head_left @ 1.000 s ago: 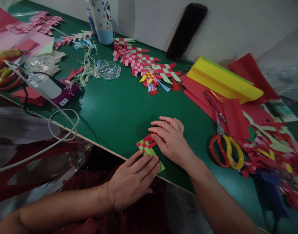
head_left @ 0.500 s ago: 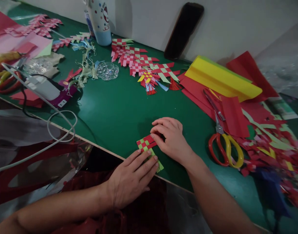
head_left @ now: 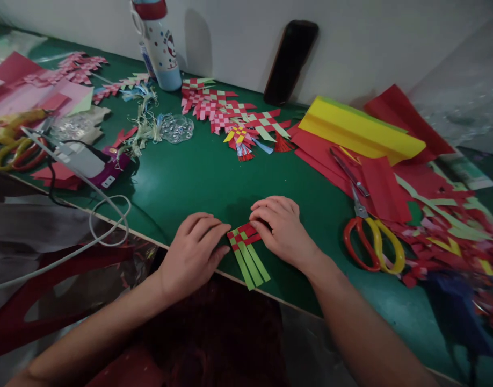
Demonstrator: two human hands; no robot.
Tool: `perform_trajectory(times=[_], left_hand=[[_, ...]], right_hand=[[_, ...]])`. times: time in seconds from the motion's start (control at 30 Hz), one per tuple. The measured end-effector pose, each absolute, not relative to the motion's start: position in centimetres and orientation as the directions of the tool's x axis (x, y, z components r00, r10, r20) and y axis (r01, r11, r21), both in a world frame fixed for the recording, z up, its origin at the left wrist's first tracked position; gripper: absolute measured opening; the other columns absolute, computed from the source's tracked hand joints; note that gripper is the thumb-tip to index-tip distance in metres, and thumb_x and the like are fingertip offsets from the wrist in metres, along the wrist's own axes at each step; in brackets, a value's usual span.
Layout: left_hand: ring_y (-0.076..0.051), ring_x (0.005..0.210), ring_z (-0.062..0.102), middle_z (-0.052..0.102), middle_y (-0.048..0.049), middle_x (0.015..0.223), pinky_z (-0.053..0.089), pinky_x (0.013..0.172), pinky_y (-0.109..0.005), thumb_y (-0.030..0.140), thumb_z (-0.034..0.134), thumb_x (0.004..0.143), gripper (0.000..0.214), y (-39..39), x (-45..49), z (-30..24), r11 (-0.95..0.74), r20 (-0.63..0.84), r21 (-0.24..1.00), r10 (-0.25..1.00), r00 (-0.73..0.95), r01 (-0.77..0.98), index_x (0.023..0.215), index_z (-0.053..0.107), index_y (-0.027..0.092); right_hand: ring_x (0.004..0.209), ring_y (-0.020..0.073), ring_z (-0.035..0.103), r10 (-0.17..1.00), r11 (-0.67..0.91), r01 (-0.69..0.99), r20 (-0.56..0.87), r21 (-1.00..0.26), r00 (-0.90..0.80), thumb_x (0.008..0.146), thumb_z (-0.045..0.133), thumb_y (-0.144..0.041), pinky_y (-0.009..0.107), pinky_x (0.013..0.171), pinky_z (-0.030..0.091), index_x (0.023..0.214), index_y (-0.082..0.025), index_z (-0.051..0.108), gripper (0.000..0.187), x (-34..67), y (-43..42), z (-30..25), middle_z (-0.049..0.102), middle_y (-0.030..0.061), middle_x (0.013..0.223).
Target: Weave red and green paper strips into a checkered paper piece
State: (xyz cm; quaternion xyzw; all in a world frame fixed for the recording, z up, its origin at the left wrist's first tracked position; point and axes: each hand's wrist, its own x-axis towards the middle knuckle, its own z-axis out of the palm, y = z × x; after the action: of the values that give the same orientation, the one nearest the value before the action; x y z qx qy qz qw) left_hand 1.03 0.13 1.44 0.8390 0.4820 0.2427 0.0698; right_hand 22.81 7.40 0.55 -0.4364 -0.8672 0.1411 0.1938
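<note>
A small woven paper piece [head_left: 239, 238] of red and light green strips lies near the table's front edge. Its checkered part is at the upper left, loose green strips fan toward me, and red strips run to the right. My right hand [head_left: 281, 228] is closed, thumb and fingers pinching the red strip ends. Left of the weave, my left hand [head_left: 196, 250] rests with fingers bent and thumb apart, its fingertips by the upper left corner. Whether those fingertips touch the paper I cannot tell.
Scissors [head_left: 361, 212] with red and yellow handles lie at right, beside red paper, yellow paper [head_left: 357, 131] and scraps [head_left: 443, 226]. Finished woven fish [head_left: 220, 110], a bottle [head_left: 161, 48] and a leaning phone [head_left: 290, 62] stand along the back. A white cable [head_left: 109, 199] loops at left.
My left hand has lifted off the green strips and moved left and up to the weave's corner, uncovering the strips. My right hand keeps its pinch. The view has tilted slightly upward.
</note>
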Motion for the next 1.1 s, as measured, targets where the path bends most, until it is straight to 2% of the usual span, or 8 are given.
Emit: perform_trajectory(times=[0.23, 0.43, 0.63, 0.73, 0.83, 0.9, 0.97, 1.1], left_hand=[[-0.028, 0.111, 0.048, 0.061, -0.0089, 0.112, 0.043, 0.093, -0.046, 0.029, 0.054, 0.095, 0.022, 2.4, 2.1, 1.4, -0.415, 0.175, 0.365, 0.910, 0.376, 0.833, 0.113, 0.062, 0.018], [-0.027, 0.110, 0.048, 0.062, -0.0080, 0.113, 0.038, 0.090, -0.044, 0.033, 0.055, 0.095, 0.018, 3.3, 3.1, 1.5, -0.407, 0.150, 0.342, 0.913, 0.378, 0.847, 0.103, 0.063, 0.020], [-0.026, 0.108, 0.049, 0.062, -0.0067, 0.109, 0.035, 0.087, -0.043, 0.025, 0.056, 0.091, 0.009, 3.7, 3.8, 1.6, -0.369, 0.128, 0.338, 0.929, 0.347, 0.865, 0.089, 0.063, 0.020], [-0.025, 0.107, 0.049, 0.063, -0.0055, 0.108, 0.034, 0.088, -0.042, 0.023, 0.055, 0.091, 0.010, 4.0, 3.8, 1.7, -0.344, 0.111, 0.372, 0.939, 0.326, 0.862, 0.088, 0.063, 0.020], [-0.024, 0.106, 0.050, 0.065, -0.0036, 0.104, 0.033, 0.088, -0.041, 0.022, 0.054, 0.091, 0.010, 4.2, 3.6, 1.7, -0.329, 0.089, 0.427, 0.942, 0.323, 0.842, 0.086, 0.062, 0.020], [-0.023, 0.104, 0.050, 0.065, -0.0024, 0.101, 0.032, 0.088, -0.040, 0.023, 0.054, 0.092, 0.011, 4.3, 3.3, 1.8, -0.323, 0.077, 0.468, 0.942, 0.327, 0.822, 0.085, 0.061, 0.021], [-0.022, 0.102, 0.051, 0.066, -0.0017, 0.098, 0.032, 0.087, -0.039, 0.027, 0.054, 0.094, 0.013, 4.4, 3.0, 1.8, -0.320, 0.065, 0.502, 0.940, 0.335, 0.803, 0.085, 0.061, 0.021], [-0.021, 0.100, 0.051, 0.067, -0.0013, 0.096, 0.031, 0.088, -0.039, 0.031, 0.052, 0.096, 0.017, 4.5, 2.7, 1.8, -0.314, 0.051, 0.540, 0.938, 0.342, 0.781, 0.085, 0.061, 0.021]], right_hand=[[0.107, 0.0220, 0.054, 0.806, 0.586, 0.677, 0.241, -0.445, -0.540, 0.092, 0.056, -0.021, 0.042, 0.097, 0.030, 0.087, -0.023, 0.061, 0.007, 23.2, 7.3, 0.7, 0.069, 0.0006, 0.101], [0.108, 0.0223, 0.054, 0.806, 0.589, 0.666, 0.267, -0.458, -0.529, 0.092, 0.055, -0.021, 0.042, 0.096, 0.031, 0.087, -0.024, 0.061, 0.008, 23.3, 7.3, 0.9, 0.070, 0.0008, 0.101], [0.113, 0.0240, 0.053, 0.801, 0.597, 0.654, 0.301, -0.465, -0.517, 0.092, 0.056, -0.025, 0.045, 0.099, 0.034, 0.095, -0.025, 0.063, 0.008, 23.5, 7.3, 1.2, 0.068, 0.0030, 0.110], [0.120, 0.0274, 0.049, 0.823, 0.564, 0.674, 0.392, -0.477, -0.412, 0.090, 0.059, -0.030, 0.049, 0.102, 0.037, 0.110, -0.025, 0.062, 0.021, 24.2, 7.2, 2.2, 0.062, 0.0076, 0.123], [0.114, 0.0258, 0.054, 0.865, 0.456, 0.680, 0.465, -0.574, -0.188, 0.090, 0.059, -0.034, 0.047, 0.098, 0.044, 0.112, -0.025, 0.060, 0.024, 25.2, 6.5, 3.0, 0.061, 0.0083, 0.119], [0.102, 0.0226, 0.060, 0.921, 0.320, 0.616, 0.390, -0.720, -0.022, 0.090, 0.059, -0.038, 0.042, 0.088, 0.051, 0.108, -0.024, 0.059, 0.023, 25.9, 5.9, 2.9, 0.062, 0.0073, 0.112], [0.094, 0.0208, 0.062, 0.977, 0.142, 0.504, 0.203, -0.852, 0.068, 0.088, 0.060, -0.045, 0.038, 0.080, 0.054, 0.105, -0.023, 0.058, 0.028, 26.4, 5.3, 2.3, 0.063, 0.0070, 0.105], [0.103, 0.0219, 0.062, 0.991, -0.121, 0.300, -0.131, -0.946, -0.014, 0.076, 0.072, -0.053, 0.039, 0.084, 0.056, 0.118, -0.021, 0.054, 0.056, 26.9, 4.9, 1.2, 0.063, 0.0109, 0.116]])
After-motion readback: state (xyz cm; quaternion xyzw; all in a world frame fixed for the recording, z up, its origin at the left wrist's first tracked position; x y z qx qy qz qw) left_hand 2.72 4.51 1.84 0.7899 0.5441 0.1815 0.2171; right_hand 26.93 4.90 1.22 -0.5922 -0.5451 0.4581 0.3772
